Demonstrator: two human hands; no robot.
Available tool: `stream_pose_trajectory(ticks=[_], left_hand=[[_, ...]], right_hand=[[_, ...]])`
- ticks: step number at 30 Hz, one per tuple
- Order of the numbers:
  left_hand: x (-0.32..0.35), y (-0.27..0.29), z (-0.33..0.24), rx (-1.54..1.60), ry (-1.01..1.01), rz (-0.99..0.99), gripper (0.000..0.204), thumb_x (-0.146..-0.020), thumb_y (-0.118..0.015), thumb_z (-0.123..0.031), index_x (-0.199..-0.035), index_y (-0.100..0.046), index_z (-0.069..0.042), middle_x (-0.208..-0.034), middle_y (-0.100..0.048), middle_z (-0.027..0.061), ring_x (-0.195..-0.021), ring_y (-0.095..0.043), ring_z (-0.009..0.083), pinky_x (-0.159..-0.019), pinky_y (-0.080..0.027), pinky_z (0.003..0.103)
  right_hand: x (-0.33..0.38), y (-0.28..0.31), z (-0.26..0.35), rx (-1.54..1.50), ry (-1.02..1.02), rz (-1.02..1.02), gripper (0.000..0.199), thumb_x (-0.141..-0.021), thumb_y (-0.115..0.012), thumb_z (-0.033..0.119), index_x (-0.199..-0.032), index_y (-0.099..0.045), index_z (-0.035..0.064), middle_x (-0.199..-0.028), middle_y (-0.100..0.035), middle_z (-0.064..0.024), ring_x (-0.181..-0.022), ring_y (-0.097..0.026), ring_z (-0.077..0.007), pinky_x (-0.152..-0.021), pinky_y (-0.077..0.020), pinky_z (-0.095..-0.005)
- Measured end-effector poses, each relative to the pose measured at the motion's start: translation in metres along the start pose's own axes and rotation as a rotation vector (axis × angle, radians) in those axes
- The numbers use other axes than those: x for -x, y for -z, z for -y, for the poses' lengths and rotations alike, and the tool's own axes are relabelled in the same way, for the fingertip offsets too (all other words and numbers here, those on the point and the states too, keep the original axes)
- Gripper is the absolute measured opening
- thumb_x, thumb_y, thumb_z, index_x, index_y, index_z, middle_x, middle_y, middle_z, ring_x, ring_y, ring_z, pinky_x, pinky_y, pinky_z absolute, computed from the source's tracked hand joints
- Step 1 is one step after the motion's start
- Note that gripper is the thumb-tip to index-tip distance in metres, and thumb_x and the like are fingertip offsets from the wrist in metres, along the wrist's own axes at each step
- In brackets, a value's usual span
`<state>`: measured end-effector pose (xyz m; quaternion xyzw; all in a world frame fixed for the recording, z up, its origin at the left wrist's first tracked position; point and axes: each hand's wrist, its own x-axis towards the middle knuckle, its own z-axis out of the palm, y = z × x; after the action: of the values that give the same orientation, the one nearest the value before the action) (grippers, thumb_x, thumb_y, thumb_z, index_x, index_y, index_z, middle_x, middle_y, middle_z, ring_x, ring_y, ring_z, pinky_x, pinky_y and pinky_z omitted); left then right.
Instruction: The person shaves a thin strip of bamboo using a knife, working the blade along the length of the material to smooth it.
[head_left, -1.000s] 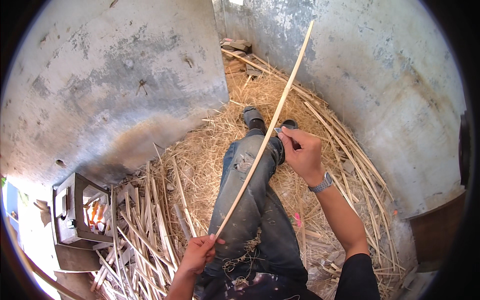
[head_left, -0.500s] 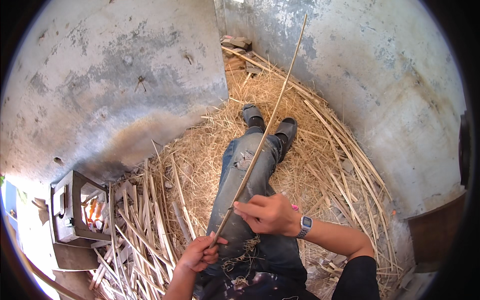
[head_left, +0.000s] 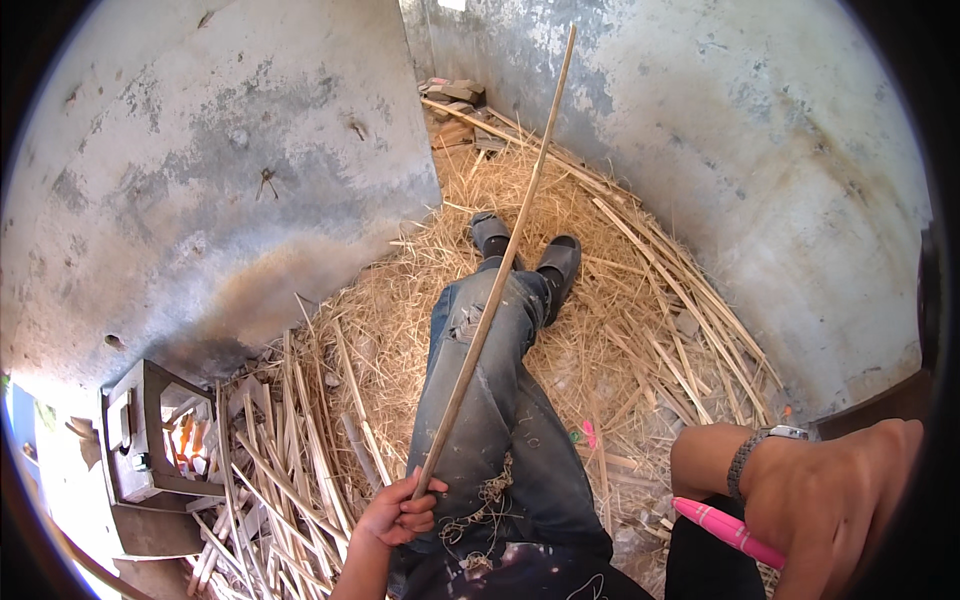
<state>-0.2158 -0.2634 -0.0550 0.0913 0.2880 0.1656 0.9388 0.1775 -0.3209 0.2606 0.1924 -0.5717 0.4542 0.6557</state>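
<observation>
**Pale cane strip held at its near end by the left hand**

Pale, straw-coloured and slender, the strip (head_left: 497,280) is a long, nearly straight length of split cane or bamboo. Its long axis runs from the lower middle of the view up and slightly to the right, away from the person: the near end sits in the left hand (head_left: 398,512), then it passes over the jeans (head_left: 490,420) along the outstretched legs, crosses above the dark shoes (head_left: 530,250), and its far tip stands against the grey wall (head_left: 700,130) at the top. It looks smooth and even in width, with no visible bend or break.

That left hand is closed around the strip's lowest part, fingers curled over it, beside the left thigh. The right hand (head_left: 830,500) is well apart from the strip, off to the right near the lower right edge, wrist bent, with a watch (head_left: 775,440) and a woven band on it. It is closed on a pink tool (head_left: 728,530), whose handle juts out to the left; its working end is hidden. So the left hand is on the strip and the right is the farther one, with the strip lying to its left.

Around the legs the floor is covered in loose straw (head_left: 620,330), with a heap of similar split strips (head_left: 280,450) at the lower left, next to a small box frame (head_left: 150,430) by the wall's foot
</observation>
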Motion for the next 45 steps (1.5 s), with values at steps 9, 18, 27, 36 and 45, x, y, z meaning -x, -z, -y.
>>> stream_pose_trajectory(ticks=[9, 18, 27, 36, 45], left_hand=[[-0.003, 0.008, 0.001, 0.028, 0.014, 0.112, 0.052, -0.118, -0.033, -0.043, -0.132, -0.064, -0.003, -0.063, -0.028, -0.0105, -0.049, -0.024, 0.0039, -0.051, -0.027, 0.024], [0.017, 0.02, 0.002, -0.089, -0.018, -0.022, 0.05, -0.117, -0.038, -0.041, -0.132, -0.065, -0.002, -0.063, -0.031, -0.0095, -0.049, -0.025, 0.0048, -0.05, -0.027, 0.023], [0.036, 0.029, 0.005, -0.045, -0.038, -0.106, 0.048, -0.115, -0.049, -0.038, -0.129, -0.064, 0.006, -0.063, -0.034, -0.0069, -0.05, -0.024, 0.0055, -0.047, -0.024, 0.024], [0.029, 0.02, -0.001, -0.107, -0.037, -0.153, 0.048, -0.114, -0.052, -0.037, -0.129, -0.063, 0.007, -0.063, -0.033, -0.0061, -0.05, -0.024, 0.0059, -0.045, -0.022, 0.024], [0.024, 0.021, 0.008, -0.105, 0.007, -0.107, 0.047, -0.114, -0.047, -0.039, -0.134, -0.065, 0.0, -0.064, -0.034, -0.0079, -0.051, -0.027, 0.0061, -0.048, -0.027, 0.024]], right_hand=[[0.003, 0.019, -0.008, 0.177, -0.001, -0.074, 0.013, -0.102, -0.063, 0.006, -0.114, -0.067, 0.0026, -0.07, -0.065, -0.0055, -0.052, -0.056, -0.0113, -0.051, -0.0456, -0.03], [0.085, 0.183, -0.129, 1.531, -0.389, -0.315, 0.022, -0.1, -0.071, 0.009, -0.119, -0.077, 0.0004, -0.087, -0.078, -0.0145, -0.063, -0.069, -0.0177, -0.06, -0.0542, -0.031], [0.108, 0.216, -0.143, 1.813, -0.446, -0.151, 0.015, -0.094, -0.074, 0.003, -0.108, -0.08, 0.0004, -0.085, -0.077, -0.0174, -0.066, -0.073, -0.0245, -0.059, -0.0537, -0.0328], [0.117, 0.196, -0.155, 1.87, -0.374, -0.018, 0.021, -0.088, -0.072, 0.005, -0.106, -0.08, 0.0117, -0.078, -0.072, -0.0108, -0.062, -0.069, -0.0306, -0.056, -0.055, -0.0387], [0.114, 0.197, -0.151, 1.936, -0.344, -0.101, 0.029, -0.087, -0.068, 0.007, -0.113, -0.079, 0.0144, -0.07, -0.067, -0.0103, -0.059, -0.067, -0.0299, -0.052, -0.0539, -0.0408]])
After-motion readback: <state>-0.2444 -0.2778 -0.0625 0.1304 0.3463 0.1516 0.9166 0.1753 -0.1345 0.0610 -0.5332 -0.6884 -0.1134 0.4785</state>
